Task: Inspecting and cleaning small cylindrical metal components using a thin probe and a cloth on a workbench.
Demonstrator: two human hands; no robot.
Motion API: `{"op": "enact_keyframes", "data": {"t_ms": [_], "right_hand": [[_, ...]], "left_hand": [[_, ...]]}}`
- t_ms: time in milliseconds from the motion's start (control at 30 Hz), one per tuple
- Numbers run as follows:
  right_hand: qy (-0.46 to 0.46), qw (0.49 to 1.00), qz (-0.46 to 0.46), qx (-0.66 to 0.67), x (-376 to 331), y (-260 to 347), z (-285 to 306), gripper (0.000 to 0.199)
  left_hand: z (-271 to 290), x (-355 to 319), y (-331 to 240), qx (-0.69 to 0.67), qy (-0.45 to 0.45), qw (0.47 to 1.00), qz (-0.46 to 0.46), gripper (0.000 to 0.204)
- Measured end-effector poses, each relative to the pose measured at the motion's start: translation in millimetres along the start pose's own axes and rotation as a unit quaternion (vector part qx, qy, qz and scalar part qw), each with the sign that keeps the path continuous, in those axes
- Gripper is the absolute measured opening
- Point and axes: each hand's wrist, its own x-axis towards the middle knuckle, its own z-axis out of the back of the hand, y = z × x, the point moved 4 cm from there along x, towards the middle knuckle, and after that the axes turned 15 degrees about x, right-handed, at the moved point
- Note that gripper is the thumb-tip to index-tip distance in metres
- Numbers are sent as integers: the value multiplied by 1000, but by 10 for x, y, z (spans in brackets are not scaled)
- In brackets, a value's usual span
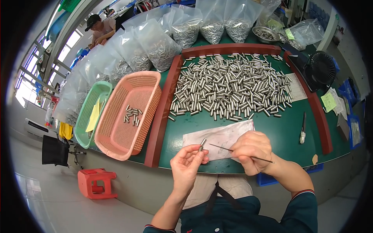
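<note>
Head view: left hand (pixel 187 165) pinches 1 small metal cylinder (pixel 202 144) between thumb and fingertips, upright, just above the table's near edge. Right hand (pixel 251 150) is closed on a thin rod (pixel 233 151), its tip pointing at the cylinder but apart from it. Both sit over a pale sheet (pixel 221 136) on the green mat (pixel 279 132). Judged step: probing 1 piece, insertion not yet made. Next move calls for aligning tip with the cylinder's bore. Bulk cylinders (pixel 233 85) lie beyond; a pink basket (pixel 116 136) at left holds a few pieces.

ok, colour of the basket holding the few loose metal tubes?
Pink basket, seen clearly in the head view.
</note>
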Motion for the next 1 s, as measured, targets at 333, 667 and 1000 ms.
{"op": "enact_keyframes", "data": {"t_ms": [333,667,1000], "right_hand": [[30,994,-83,-71,-69,-189,-32,7],[24,992,-90,-80,-70,-213,-62,12],[27,994,-90,-63,-89,-218,-42,11]], "left_hand": [[63,382,-218,490,-87,838,-224,13],[78,421,-240,531,-65,820,-205,9],[48,466,-200,634,-96,730,-238,7]]}}
